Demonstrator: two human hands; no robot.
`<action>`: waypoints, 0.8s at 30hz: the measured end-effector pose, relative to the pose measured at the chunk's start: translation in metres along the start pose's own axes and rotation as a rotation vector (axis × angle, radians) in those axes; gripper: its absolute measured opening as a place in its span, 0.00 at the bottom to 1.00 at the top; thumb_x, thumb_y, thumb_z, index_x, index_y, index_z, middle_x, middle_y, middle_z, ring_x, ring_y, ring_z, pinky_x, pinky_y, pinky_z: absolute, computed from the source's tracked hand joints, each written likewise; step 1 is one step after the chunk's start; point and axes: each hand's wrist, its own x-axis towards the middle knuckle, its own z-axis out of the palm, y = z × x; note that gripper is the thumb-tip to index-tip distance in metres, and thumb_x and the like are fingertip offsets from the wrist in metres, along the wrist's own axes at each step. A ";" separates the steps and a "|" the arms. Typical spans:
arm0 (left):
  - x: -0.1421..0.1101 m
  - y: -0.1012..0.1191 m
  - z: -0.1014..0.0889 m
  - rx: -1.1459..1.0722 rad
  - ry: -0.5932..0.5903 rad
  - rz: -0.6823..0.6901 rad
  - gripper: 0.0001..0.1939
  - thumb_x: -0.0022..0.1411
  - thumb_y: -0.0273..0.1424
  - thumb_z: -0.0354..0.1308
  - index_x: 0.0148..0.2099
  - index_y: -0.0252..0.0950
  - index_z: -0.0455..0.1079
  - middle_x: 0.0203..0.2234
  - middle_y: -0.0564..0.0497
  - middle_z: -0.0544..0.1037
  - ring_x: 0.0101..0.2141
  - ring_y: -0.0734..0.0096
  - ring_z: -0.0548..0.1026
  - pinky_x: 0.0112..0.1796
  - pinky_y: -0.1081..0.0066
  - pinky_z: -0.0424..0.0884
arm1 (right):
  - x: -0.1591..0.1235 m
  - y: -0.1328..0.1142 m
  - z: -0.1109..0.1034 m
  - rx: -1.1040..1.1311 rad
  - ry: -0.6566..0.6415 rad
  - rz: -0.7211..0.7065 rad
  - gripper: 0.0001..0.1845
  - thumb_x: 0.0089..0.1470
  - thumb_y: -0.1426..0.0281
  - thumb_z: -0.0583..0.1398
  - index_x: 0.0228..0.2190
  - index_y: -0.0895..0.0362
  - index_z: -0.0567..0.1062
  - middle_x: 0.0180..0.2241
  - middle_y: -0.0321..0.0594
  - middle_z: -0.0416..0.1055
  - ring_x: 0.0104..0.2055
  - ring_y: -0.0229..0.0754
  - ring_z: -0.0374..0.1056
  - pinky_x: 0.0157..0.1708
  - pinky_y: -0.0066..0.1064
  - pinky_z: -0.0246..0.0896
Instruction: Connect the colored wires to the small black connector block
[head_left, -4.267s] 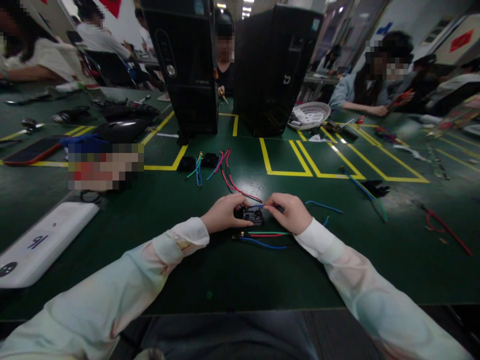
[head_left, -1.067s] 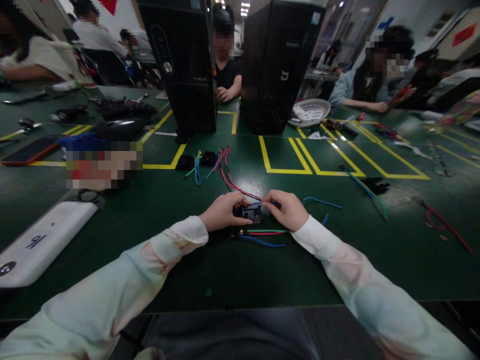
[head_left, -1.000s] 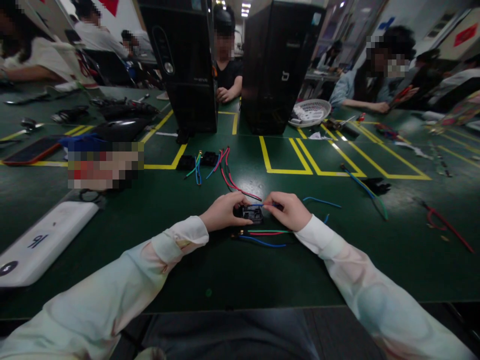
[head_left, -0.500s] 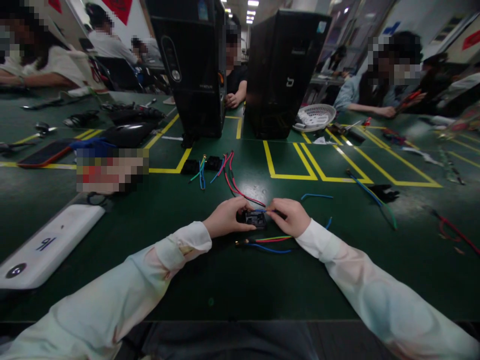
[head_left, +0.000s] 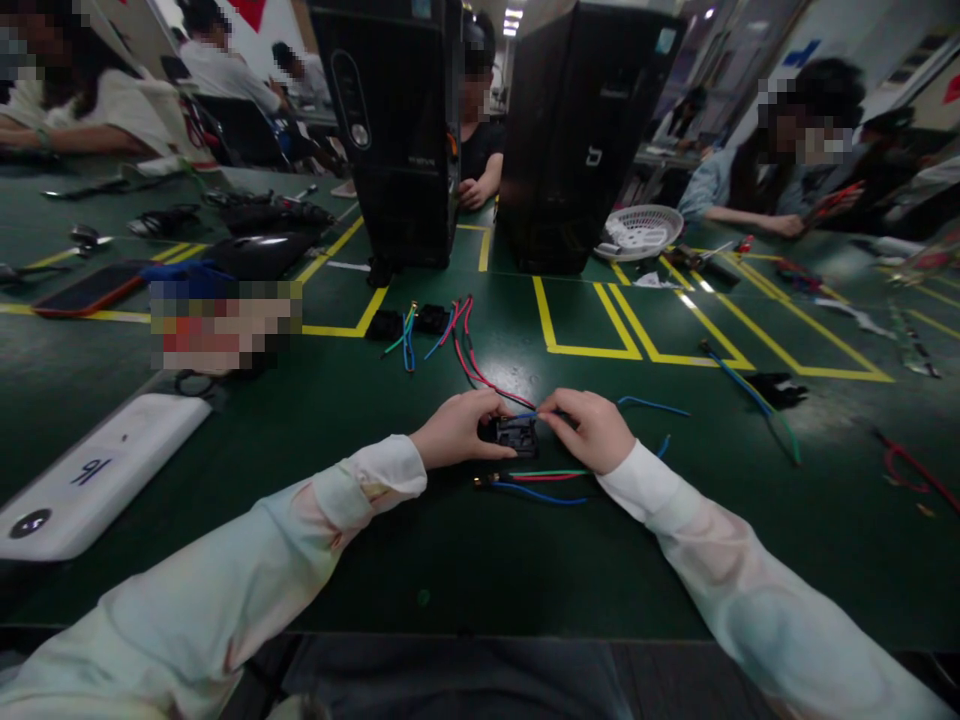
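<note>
My left hand (head_left: pixel 466 428) is closed round the left side of a small black plastic housing (head_left: pixel 519 440), whose inner compartments face up. Between the pinched fingers of my right hand (head_left: pixel 589 428) runs a blue wire (head_left: pixel 523 415), lying along the far edge of the housing. Its far tip is partly hidden by my left fingers. Red and dark wires (head_left: pixel 495 388) trail away behind the housing. Just in front, a bundle of green, red and blue wires (head_left: pixel 544 492) with brass-coloured ends lies on the green table (head_left: pixel 465 580).
Two black computer towers (head_left: pixel 405 150) stand at the back. More wires (head_left: pixel 409 340) and black housings (head_left: pixel 433 318) lie ahead. At left are a white device (head_left: pixel 97 480) and a phone (head_left: pixel 90 287); at right, a white basket (head_left: pixel 641 232). Other people sit around the table.
My right fingers have shifted slightly away from the housing along the blue wire, uncovering more of the housing. The whole view has moved a little; my left hand keeps its grip.
</note>
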 end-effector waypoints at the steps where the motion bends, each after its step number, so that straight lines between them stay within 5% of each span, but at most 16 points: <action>1: 0.000 0.000 0.000 0.001 0.005 -0.003 0.20 0.46 0.40 0.65 0.39 0.34 0.68 0.32 0.51 0.71 0.31 0.70 0.68 0.32 0.72 0.63 | 0.000 -0.001 0.001 -0.009 0.017 0.029 0.05 0.55 0.70 0.55 0.29 0.56 0.70 0.28 0.37 0.71 0.29 0.37 0.65 0.31 0.28 0.53; 7: -0.001 -0.002 0.001 0.012 0.029 0.007 0.19 0.46 0.40 0.65 0.37 0.35 0.68 0.31 0.52 0.70 0.30 0.71 0.66 0.30 0.72 0.62 | -0.001 -0.005 0.003 0.131 -0.002 0.003 0.06 0.54 0.71 0.55 0.26 0.56 0.68 0.26 0.38 0.70 0.29 0.37 0.65 0.29 0.26 0.56; 13: -0.001 -0.004 0.000 0.011 0.018 0.032 0.20 0.46 0.41 0.64 0.38 0.35 0.67 0.31 0.52 0.71 0.30 0.71 0.67 0.30 0.73 0.62 | 0.000 -0.002 0.005 0.032 0.003 0.107 0.05 0.53 0.70 0.55 0.27 0.56 0.69 0.27 0.38 0.71 0.30 0.39 0.66 0.30 0.28 0.56; 19: -0.002 -0.004 0.001 0.017 0.019 0.024 0.19 0.46 0.41 0.64 0.37 0.35 0.67 0.31 0.52 0.71 0.30 0.71 0.67 0.30 0.73 0.61 | -0.001 -0.001 0.002 0.151 -0.079 -0.003 0.07 0.53 0.71 0.55 0.24 0.56 0.67 0.24 0.37 0.69 0.26 0.37 0.64 0.27 0.26 0.55; 24: -0.001 -0.003 0.001 0.013 0.017 0.021 0.20 0.45 0.41 0.65 0.37 0.35 0.67 0.31 0.52 0.71 0.30 0.71 0.67 0.30 0.73 0.62 | 0.001 -0.003 0.000 0.092 -0.004 0.023 0.06 0.54 0.71 0.55 0.26 0.56 0.69 0.26 0.38 0.70 0.29 0.38 0.65 0.31 0.28 0.56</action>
